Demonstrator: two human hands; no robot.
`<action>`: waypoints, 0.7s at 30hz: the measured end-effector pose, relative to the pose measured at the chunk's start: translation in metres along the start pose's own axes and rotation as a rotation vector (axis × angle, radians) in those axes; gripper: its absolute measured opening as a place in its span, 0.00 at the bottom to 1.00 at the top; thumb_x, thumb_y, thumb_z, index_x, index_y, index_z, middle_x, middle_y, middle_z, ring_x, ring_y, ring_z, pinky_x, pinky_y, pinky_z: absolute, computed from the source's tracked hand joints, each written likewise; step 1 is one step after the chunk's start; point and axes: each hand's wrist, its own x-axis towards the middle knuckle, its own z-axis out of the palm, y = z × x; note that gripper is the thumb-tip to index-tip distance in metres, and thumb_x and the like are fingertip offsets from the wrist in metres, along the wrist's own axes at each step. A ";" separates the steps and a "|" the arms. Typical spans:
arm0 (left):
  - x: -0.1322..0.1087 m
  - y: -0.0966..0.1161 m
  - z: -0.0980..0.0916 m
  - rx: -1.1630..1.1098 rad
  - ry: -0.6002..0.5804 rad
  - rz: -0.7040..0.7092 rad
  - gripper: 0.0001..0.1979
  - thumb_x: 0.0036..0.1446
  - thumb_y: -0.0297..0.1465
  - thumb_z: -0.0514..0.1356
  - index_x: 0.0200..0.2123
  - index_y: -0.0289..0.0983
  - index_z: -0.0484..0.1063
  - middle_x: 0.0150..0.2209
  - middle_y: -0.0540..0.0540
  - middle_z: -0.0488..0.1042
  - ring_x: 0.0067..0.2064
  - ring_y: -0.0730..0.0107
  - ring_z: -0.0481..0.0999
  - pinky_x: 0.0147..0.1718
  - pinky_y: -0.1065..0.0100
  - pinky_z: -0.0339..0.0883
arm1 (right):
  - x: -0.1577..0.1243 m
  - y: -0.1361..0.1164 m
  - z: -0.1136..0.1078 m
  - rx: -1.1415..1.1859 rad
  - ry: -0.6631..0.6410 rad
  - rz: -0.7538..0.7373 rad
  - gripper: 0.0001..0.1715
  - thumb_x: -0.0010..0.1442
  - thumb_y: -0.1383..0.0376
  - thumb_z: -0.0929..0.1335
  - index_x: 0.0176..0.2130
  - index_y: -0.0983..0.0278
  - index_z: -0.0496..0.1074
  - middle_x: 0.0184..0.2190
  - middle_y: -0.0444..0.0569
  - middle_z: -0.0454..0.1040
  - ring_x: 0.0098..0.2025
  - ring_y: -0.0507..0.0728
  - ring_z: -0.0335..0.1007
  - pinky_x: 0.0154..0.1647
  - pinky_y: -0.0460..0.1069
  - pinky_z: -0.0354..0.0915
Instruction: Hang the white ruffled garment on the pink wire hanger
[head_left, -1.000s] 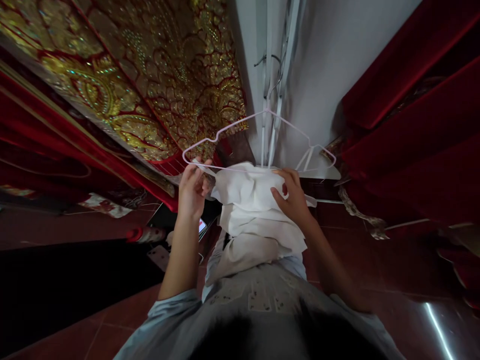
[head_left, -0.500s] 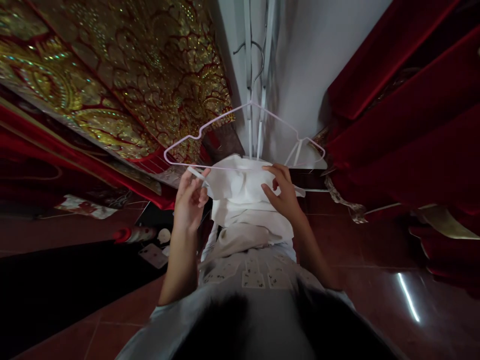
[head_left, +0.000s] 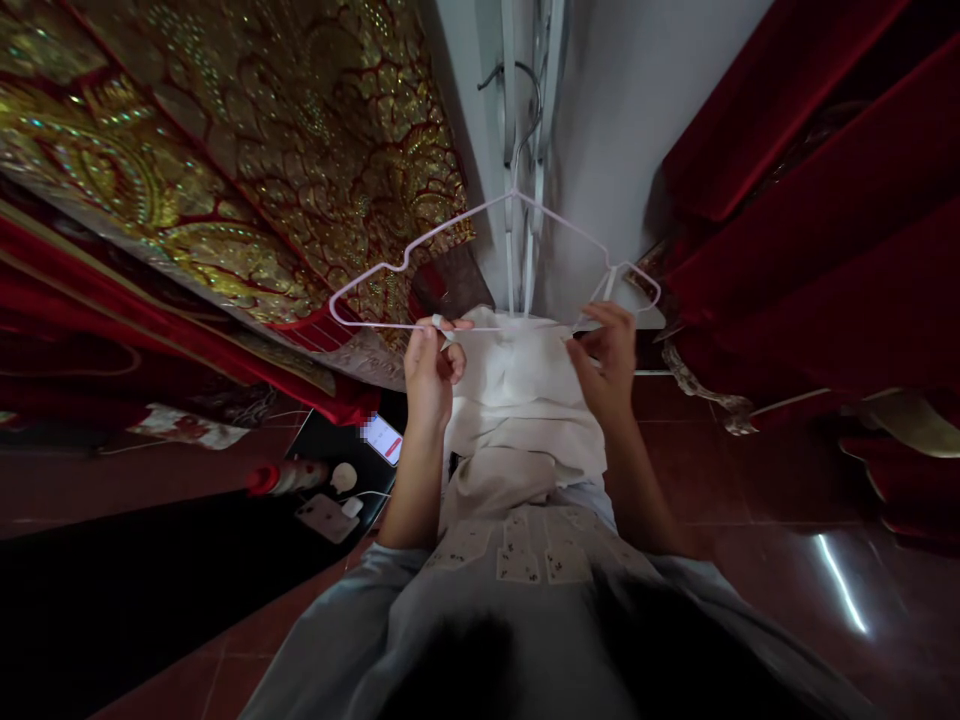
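Hanger (head_left: 514, 192): is spanning the middle, far from the body.
White cloth (head_left: 517, 370): is lying along its bar's (head_left: 382, 324) near side.
Left hand (head_left: 431, 375): fingers are pinching a white strap (head_left: 439, 321).
Right hand (head_left: 613, 350): fingers are curling; whether pinching, cannot tell.
Handling: keeping the strap flat is probably helping.
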 end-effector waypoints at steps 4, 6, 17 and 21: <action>-0.001 -0.004 0.004 0.005 0.030 0.049 0.24 0.58 0.54 0.71 0.34 0.40 0.70 0.35 0.47 0.82 0.18 0.82 0.57 0.15 0.73 0.46 | 0.014 0.008 -0.017 -0.014 0.075 0.112 0.22 0.66 0.54 0.71 0.57 0.54 0.75 0.56 0.51 0.74 0.29 0.49 0.62 0.29 0.49 0.66; -0.001 -0.006 0.005 0.012 0.043 0.062 0.25 0.58 0.54 0.71 0.34 0.40 0.70 0.35 0.48 0.81 0.18 0.82 0.57 0.15 0.73 0.46 | 0.022 0.005 -0.024 0.020 -0.037 0.179 0.17 0.65 0.56 0.72 0.51 0.57 0.78 0.48 0.48 0.79 0.25 0.47 0.59 0.25 0.46 0.60; -0.001 -0.002 -0.001 0.033 -0.002 -0.023 0.25 0.57 0.54 0.71 0.34 0.40 0.69 0.34 0.48 0.82 0.17 0.83 0.53 0.16 0.74 0.45 | 0.061 0.029 -0.027 0.044 0.302 0.092 0.27 0.65 0.51 0.73 0.59 0.59 0.80 0.52 0.57 0.84 0.26 0.50 0.63 0.20 0.48 0.53; -0.003 -0.004 0.001 0.017 0.018 -0.013 0.24 0.59 0.53 0.70 0.34 0.39 0.69 0.34 0.48 0.82 0.17 0.83 0.53 0.16 0.75 0.45 | 0.048 0.048 -0.036 0.056 0.662 0.127 0.29 0.64 0.48 0.73 0.59 0.59 0.79 0.54 0.59 0.82 0.28 0.53 0.68 0.18 0.48 0.54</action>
